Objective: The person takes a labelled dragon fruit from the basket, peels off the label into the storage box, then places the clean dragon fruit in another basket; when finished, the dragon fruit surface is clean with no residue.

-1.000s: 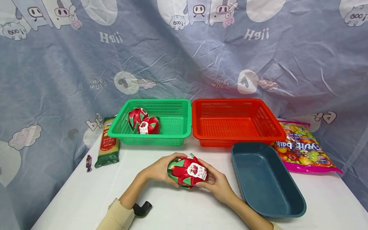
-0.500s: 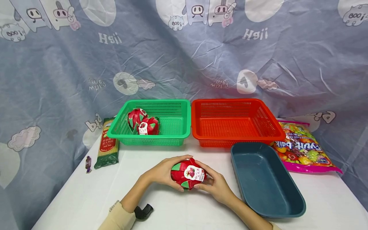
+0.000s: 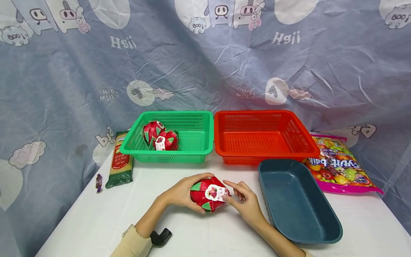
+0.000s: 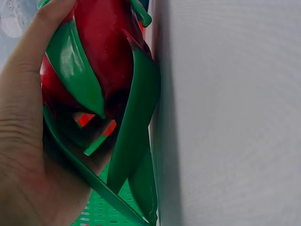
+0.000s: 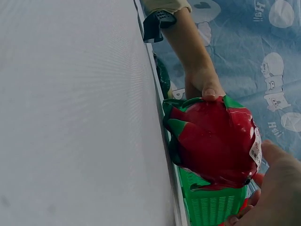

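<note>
A red dragon fruit (image 3: pixel 199 196) with green scales lies on the white table in front of me. My left hand (image 3: pixel 183 191) grips it from the left, thumb in front and fingers over the back. In the left wrist view, long green scales hang from the dragon fruit (image 4: pixel 106 42) beside the palm. A white label (image 3: pixel 213 192) with a fruit picture faces up. My right hand (image 3: pixel 246 204) is at the right end, its thumb on the label's edge. Its index finger stretches out just off the fruit, with the other fingers bent. The right wrist view shows the thumb beside the label (image 5: pixel 256 149).
Behind stand a green basket (image 3: pixel 196 157) with two dragon fruits (image 3: pixel 167 140) and a red basket (image 3: pixel 237 160). A dark blue tray (image 3: pixel 298 207) is at right, near a fruit candy bag (image 3: pixel 340 164). Left lie a pasta pack (image 3: pixel 120 160) and a wrapped candy (image 3: pixel 99 181).
Both hands held the dragon fruit and rolled it so its label shifted left. Since then my right fingers have come off its end, and the thumb has moved onto the label.
</note>
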